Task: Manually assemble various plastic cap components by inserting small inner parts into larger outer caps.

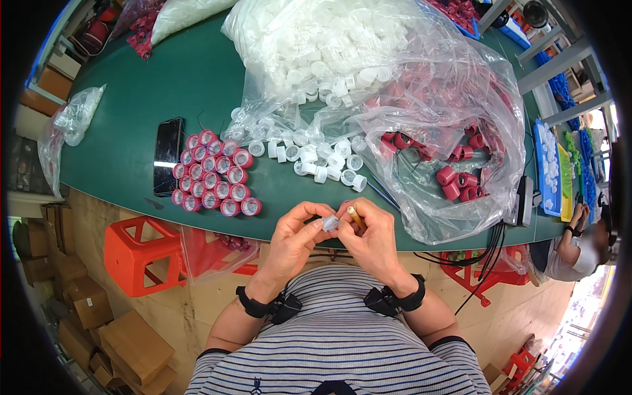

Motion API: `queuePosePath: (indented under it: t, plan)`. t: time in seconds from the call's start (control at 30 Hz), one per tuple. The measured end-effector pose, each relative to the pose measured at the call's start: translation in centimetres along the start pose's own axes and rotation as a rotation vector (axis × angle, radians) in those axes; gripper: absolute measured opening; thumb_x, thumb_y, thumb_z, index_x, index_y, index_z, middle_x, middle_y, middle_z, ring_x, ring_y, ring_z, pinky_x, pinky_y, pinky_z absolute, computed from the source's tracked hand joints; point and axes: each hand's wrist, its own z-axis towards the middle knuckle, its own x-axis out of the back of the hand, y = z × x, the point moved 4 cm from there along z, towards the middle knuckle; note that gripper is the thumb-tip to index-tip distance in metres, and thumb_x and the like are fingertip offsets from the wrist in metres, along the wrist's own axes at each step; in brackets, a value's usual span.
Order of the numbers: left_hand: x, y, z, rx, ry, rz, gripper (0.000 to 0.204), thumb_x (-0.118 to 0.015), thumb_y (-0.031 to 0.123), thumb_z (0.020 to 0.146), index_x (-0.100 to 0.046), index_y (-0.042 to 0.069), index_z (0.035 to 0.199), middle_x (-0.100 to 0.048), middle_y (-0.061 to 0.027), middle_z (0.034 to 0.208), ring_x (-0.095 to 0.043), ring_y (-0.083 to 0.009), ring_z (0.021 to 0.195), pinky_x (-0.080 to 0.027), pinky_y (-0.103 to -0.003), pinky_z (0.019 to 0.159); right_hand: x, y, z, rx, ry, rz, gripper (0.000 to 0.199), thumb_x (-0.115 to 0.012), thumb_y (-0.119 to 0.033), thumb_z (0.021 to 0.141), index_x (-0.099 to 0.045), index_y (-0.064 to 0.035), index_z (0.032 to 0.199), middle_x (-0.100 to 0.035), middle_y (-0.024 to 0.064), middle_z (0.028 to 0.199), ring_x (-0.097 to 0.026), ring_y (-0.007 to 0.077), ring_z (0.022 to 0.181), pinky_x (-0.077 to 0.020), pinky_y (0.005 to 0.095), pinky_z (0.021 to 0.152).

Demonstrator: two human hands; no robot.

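My left hand (294, 240) pinches a small clear plastic piece (330, 222) at the near edge of the green table (191, 79). My right hand (372, 238) touches the same piece with its fingertips and grips a thin wooden stick (355, 216). Both hands meet close to my chest. Just beyond them lie loose white caps (320, 164). To the left stands a tight cluster of red caps with white inserts (214, 182).
A black phone (167, 155) lies left of the cluster. Clear bags hold white caps (329, 46) and red caps (457, 178). An orange stool (139, 253) and cardboard boxes (125, 342) are on the floor. Another person (579, 247) sits at the right. Blue trays (548, 168) line the right side.
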Motion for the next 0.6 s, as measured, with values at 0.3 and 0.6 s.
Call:
queuePosePath:
  t: [0.3, 0.6]
  plan:
    - [-0.27, 0.30, -0.17, 0.007, 0.031, 0.029, 0.025, -0.055, 0.008, 0.101, -0.055, -0.002, 0.124, -0.061, -0.0109, 0.120, -0.062, -0.0182, 0.110, -0.054, -0.038, 0.096, 0.05, -0.18, -0.03, -0.026, 0.015, -0.011, 0.011, -0.068, -0.004, 0.082, -0.059, 0.0021, 0.084, -0.060, 0.0098, 0.073, -0.057, 0.0172, 0.056, -0.0460, 0.0306, 0.054]
    - [-0.24, 0.09, -0.25, -0.009, 0.048, 0.077, 0.024, -0.056, 0.008, 0.101, -0.055, -0.003, 0.122, -0.065, -0.0111, 0.114, -0.065, -0.0176, 0.107, -0.054, -0.035, 0.097, -0.33, -0.28, -0.16, 0.007, 0.020, -0.018, 0.010, -0.068, -0.001, 0.082, -0.060, 0.0026, 0.087, -0.063, 0.0110, 0.077, -0.063, 0.0179, 0.058, -0.0493, 0.0302, 0.054]
